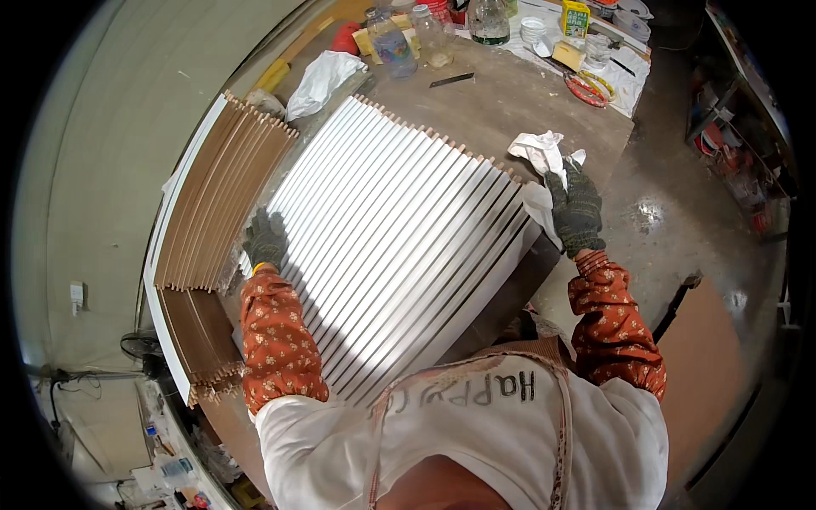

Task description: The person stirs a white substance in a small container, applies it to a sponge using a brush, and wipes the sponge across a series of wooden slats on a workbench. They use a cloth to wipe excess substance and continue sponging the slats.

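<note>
A row of long white slats [391, 229] lies side by side on the table, with brown tips showing along the far ends. My left hand [266, 240], in a dark knitted glove, rests at the left edge of the row with its fingers stretched out and nothing seen in them. At the right edge, my right hand [578, 208], gloved alike, is closed on a crumpled white cloth [538, 153]. Part of the cloth hangs down beside the slat ends, and the fingertips are partly hidden by it.
Stacks of brown strips [223, 191] stand along the left. A white plastic bag [323, 83], a bottle [391, 42], a glass jar [435, 38], a dark flat strip [451, 80] and tape rolls [586, 88] lie toward the far side. A shelf [739, 127] stands at right.
</note>
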Action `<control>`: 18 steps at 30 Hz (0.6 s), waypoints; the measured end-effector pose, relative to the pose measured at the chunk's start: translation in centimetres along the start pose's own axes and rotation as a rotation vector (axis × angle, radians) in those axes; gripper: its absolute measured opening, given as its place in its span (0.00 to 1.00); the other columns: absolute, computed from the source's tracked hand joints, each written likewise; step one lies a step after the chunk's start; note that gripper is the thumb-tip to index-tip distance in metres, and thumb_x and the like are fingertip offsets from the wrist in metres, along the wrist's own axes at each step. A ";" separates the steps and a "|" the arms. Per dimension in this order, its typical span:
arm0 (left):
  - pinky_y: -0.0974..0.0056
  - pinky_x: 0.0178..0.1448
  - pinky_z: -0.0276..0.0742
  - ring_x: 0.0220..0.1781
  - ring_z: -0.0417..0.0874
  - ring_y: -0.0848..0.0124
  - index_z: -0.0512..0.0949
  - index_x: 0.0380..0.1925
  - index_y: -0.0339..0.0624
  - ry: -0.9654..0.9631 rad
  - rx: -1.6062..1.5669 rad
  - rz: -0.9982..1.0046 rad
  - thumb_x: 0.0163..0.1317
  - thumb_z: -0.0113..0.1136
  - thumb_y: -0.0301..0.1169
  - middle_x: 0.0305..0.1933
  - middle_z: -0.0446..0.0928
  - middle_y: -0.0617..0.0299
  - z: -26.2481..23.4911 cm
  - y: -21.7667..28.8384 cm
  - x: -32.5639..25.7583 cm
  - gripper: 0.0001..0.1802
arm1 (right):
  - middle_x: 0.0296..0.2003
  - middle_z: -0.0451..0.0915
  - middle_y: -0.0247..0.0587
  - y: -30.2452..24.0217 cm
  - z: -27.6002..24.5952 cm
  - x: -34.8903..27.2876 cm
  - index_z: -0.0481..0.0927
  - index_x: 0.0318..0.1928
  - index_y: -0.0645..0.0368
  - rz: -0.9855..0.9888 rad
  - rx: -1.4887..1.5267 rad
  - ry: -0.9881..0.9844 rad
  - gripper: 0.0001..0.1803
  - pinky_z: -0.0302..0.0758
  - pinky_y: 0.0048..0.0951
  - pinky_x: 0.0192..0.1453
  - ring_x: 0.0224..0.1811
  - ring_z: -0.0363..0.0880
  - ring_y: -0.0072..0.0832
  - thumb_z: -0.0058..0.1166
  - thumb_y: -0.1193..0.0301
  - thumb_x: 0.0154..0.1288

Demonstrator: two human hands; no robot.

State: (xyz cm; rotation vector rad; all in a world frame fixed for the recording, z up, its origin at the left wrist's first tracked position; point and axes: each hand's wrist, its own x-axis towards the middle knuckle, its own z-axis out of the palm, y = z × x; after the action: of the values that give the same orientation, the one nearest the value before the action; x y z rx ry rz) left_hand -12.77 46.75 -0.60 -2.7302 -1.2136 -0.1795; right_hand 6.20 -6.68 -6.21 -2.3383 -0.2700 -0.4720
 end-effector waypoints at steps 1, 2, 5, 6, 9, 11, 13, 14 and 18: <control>0.40 0.69 0.49 0.70 0.56 0.47 0.54 0.68 0.54 -0.005 0.029 -0.024 0.64 0.34 0.59 0.70 0.56 0.55 -0.2 0.1 -0.2 0.36 | 0.51 0.76 0.54 0.4 0.6 -0.1 0.74 0.54 0.62 -0.007 0.007 0.006 0.26 0.67 0.42 0.59 0.53 0.73 0.47 0.49 0.55 0.65; 0.39 0.68 0.49 0.70 0.56 0.47 0.54 0.68 0.54 -0.013 0.048 -0.046 0.64 0.34 0.59 0.70 0.56 0.56 -0.3 1.0 -0.6 0.36 | 0.51 0.76 0.54 0.9 0.8 0.1 0.74 0.54 0.62 -0.017 0.005 0.014 0.26 0.67 0.42 0.59 0.53 0.73 0.47 0.50 0.56 0.64; 0.39 0.68 0.51 0.70 0.56 0.48 0.55 0.67 0.55 -0.049 0.032 0.105 0.62 0.42 0.57 0.71 0.52 0.52 -1.9 1.5 -1.7 0.36 | 0.52 0.75 0.54 1.8 0.3 1.6 0.73 0.56 0.60 -0.033 0.014 0.001 0.25 0.67 0.43 0.59 0.54 0.72 0.47 0.51 0.57 0.64; 0.39 0.67 0.51 0.70 0.56 0.48 0.55 0.67 0.56 -0.026 0.026 0.185 0.62 0.43 0.57 0.71 0.52 0.52 -2.1 1.3 -2.5 0.36 | 0.52 0.75 0.53 1.8 0.1 2.5 0.73 0.56 0.60 -0.061 0.021 0.008 0.25 0.66 0.43 0.59 0.55 0.72 0.46 0.51 0.57 0.64; 0.44 0.70 0.51 0.70 0.56 0.48 0.58 0.67 0.50 0.059 -0.021 0.331 0.63 0.48 0.51 0.70 0.55 0.48 -4.6 1.2 -6.7 0.34 | 0.52 0.74 0.53 1.5 0.5 6.5 0.72 0.58 0.57 -0.201 0.003 -0.020 0.25 0.66 0.42 0.60 0.56 0.70 0.46 0.50 0.57 0.64; 0.46 0.71 0.48 0.71 0.54 0.48 0.59 0.66 0.47 0.061 -0.134 0.459 0.64 0.49 0.47 0.70 0.56 0.47 -7.4 4.0 -11.1 0.33 | 0.55 0.72 0.51 -0.8 -0.6 9.4 0.70 0.60 0.55 -0.181 -0.092 -0.157 0.29 0.62 0.42 0.63 0.61 0.66 0.44 0.51 0.54 0.62; 0.48 0.73 0.45 0.73 0.53 0.49 0.59 0.67 0.44 0.011 -0.178 0.533 0.64 0.50 0.45 0.70 0.56 0.46 -11.6 7.3 -16.4 0.33 | 0.61 0.66 0.50 -0.2 1.1 12.1 0.66 0.63 0.49 -0.484 -0.346 -0.262 0.35 0.51 0.43 0.70 0.66 0.60 0.42 0.53 0.48 0.57; 0.48 0.73 0.44 0.73 0.52 0.50 0.58 0.67 0.44 -0.023 -0.182 0.545 0.64 0.50 0.45 0.70 0.56 0.46 -12.9 8.6 -18.8 0.34 | 0.61 0.66 0.50 -0.7 0.6 13.2 0.66 0.63 0.47 -0.524 -0.385 -0.375 0.35 0.55 0.42 0.69 0.65 0.61 0.44 0.55 0.49 0.57; 0.51 0.73 0.46 0.72 0.56 0.50 0.59 0.66 0.36 -0.044 -0.134 0.337 0.61 0.51 0.43 0.69 0.60 0.50 -13.6 12.6 -28.4 0.35 | 0.55 0.73 0.52 -0.2 -2.7 19.6 0.71 0.60 0.53 -0.270 0.132 -0.633 0.33 0.66 0.38 0.62 0.58 0.72 0.46 0.63 0.56 0.55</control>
State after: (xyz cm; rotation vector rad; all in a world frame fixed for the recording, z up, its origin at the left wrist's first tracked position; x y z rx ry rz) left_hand -22.95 15.27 6.84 -3.0163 -0.7565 -0.1667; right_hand 23.35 -7.31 3.71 -2.2686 -0.8910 0.1775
